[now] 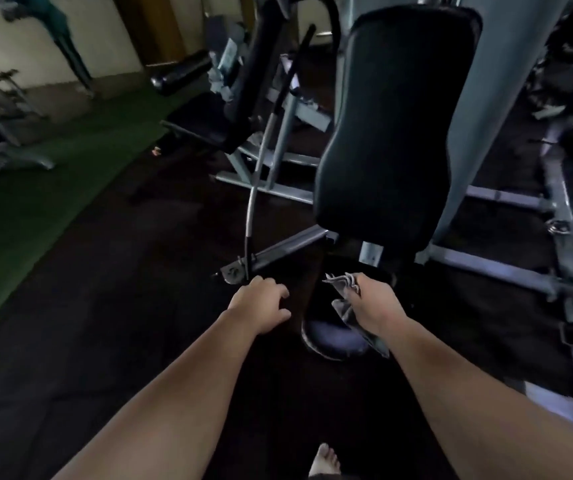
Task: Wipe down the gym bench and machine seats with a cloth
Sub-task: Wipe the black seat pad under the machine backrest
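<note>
A black padded backrest (392, 133) of a gym machine rises in the middle of the head view. Below it lies the machine's dark round seat (326, 341), partly hidden by my right arm. My right hand (375, 303) grips a crumpled grey cloth (347, 310) over the seat; the cloth hangs down past my wrist. To the seat's left, my left hand (260, 303) hovers with loosely curled fingers and holds nothing, close to the base of a curved metal bar (255, 188).
Grey steel frame rails (485, 265) run across the dark floor to the right. Another black machine (215, 116) stands behind on the left, beside a green mat (35, 188). My bare foot (324, 459) shows at the bottom edge.
</note>
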